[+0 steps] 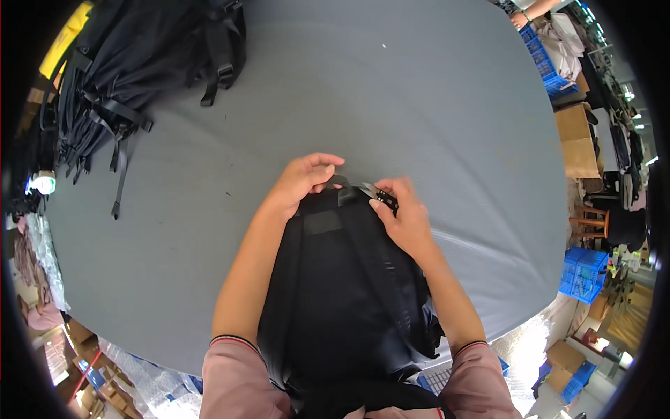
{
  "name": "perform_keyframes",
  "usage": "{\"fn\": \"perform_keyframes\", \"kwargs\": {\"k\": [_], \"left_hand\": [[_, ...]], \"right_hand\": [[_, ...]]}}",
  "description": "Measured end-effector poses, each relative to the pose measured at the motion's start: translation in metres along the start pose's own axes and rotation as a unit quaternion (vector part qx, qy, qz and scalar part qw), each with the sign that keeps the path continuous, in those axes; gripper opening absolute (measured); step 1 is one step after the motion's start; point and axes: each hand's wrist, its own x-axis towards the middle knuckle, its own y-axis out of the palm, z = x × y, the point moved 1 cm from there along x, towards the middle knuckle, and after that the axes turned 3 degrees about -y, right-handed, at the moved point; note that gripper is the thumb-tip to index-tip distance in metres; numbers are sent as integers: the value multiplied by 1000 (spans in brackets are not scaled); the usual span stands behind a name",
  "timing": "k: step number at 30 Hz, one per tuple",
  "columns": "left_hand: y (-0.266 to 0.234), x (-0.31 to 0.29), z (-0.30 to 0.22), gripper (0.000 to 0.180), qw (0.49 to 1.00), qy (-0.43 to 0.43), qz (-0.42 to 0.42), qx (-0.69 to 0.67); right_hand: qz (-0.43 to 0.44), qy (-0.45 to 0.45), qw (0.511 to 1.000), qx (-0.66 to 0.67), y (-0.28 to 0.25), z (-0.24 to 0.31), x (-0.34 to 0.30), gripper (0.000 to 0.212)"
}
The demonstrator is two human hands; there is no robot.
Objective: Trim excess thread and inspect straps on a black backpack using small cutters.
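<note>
A black backpack [335, 279] lies before me on the grey-covered table, its shoulder straps facing up and its top end pointing away from me. My left hand [307, 183] pinches the webbing grab handle [340, 183] at the top of the pack. In my right hand [405, 213] is a pair of thread snips [380, 197] with a black handle. The metal blade tips point left and sit close beside the handle's right end. Whether the blades touch a thread is too small to tell.
More black backpacks [146, 63] with dangling straps are heaped at the table's far left. Along the right stand a blue crate [548, 66], a cardboard box [578, 142] and a lower blue crate [585, 274]. Another person's hand [518, 19] shows at the far right.
</note>
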Motion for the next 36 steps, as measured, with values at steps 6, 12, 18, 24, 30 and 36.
{"fn": "perform_keyframes", "kwargs": {"k": [6,12,18,24,30,36], "left_hand": [[-6,-7,9,22,1000,-10,1,-27],[-4,-5,11,20,999,0,8,-32],[-3,-3,8,23,1000,1,4,-26],[-9,-5,4,29,1000,-9,10,-27],[-30,-24,-11,40,994,48,66,76],[-43,-13,-5,33,991,-21,35,129]], "right_hand": [[10,-72,997,-11,15,11,3,18],[-8,-98,992,-74,19,15,6,17],[-31,-127,985,-116,20,16,7,15],[-85,-56,995,2,22,8,6,15],[-21,39,994,104,24,12,21,18],[37,56,996,57,43,16,27,19]]}}
